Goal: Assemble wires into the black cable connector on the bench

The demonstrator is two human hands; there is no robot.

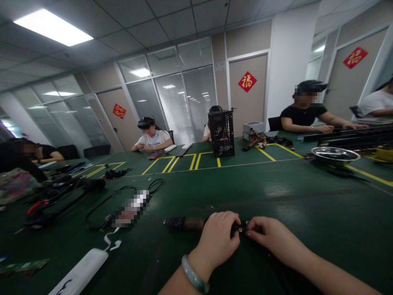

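A dark cylindrical tool, apparently an electric screwdriver (pixel 193 224), lies with its narrow metal tip pointing left. My left hand (pixel 216 235) is closed around its rear end, with a bracelet on the wrist. Just right of it, my right hand (pixel 265 231) pinches a small dark cable end (pixel 247 222), mostly hidden by the fingers. A tiny brass-coloured square piece (pixel 240 230) shows between the two hands; what it belongs to is unclear. A dark cable seems to run under my right wrist.
On the green table (pixel 190 192) lie a white power bank (pixel 82 272), a blurred phone (pixel 132 209), black cables (pixel 98 205) and a green circuit board (pixel 24 266). Farther off are a black computer case (pixel 221 133), a power supply (pixel 253 129), a metal bowl (pixel 335 155) and several seated people.
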